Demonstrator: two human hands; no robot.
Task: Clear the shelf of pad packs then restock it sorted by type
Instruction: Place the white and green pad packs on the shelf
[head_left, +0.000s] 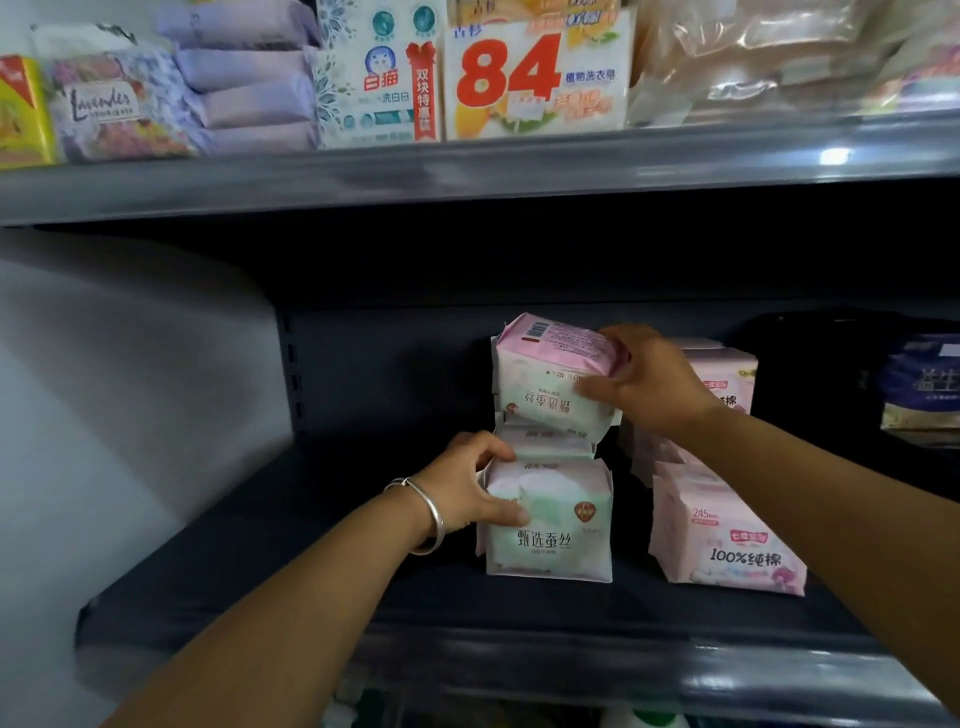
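Head view. Dark shelf (260, 561), middle tier of a store rack. Left hand (470, 491), silver bangle (431, 514) on the wrist, grips the front green-and-white pad pack (550, 530) at its upper left corner: thumb across the front face, fingers curled over the top edge. This pack stands upright on the shelf board, print right way up. More packs of the same green type (545, 447) are lined up behind it.

Right hand (649, 384) holds a raised green-and-white pack (553, 379) by its right end, thumb on the near face, fingers wrapped over the top. This pack is upside down, its pink back with barcode turned upward, and sits above the row; cannot tell if it rests on the packs beneath or is clear of them.

Just right of the green row, apart from it: a front pink pad pack (727, 545) upright on the shelf, more pink packs (727, 384) stacked behind the right forearm.

Far right, blurred: a dark blue package (922, 384).

Upper shelf (467, 176): lavender packs (249, 78), a white soap box (379, 73), a box marked "84" (535, 78), a yellow pack (21, 109) at far left.
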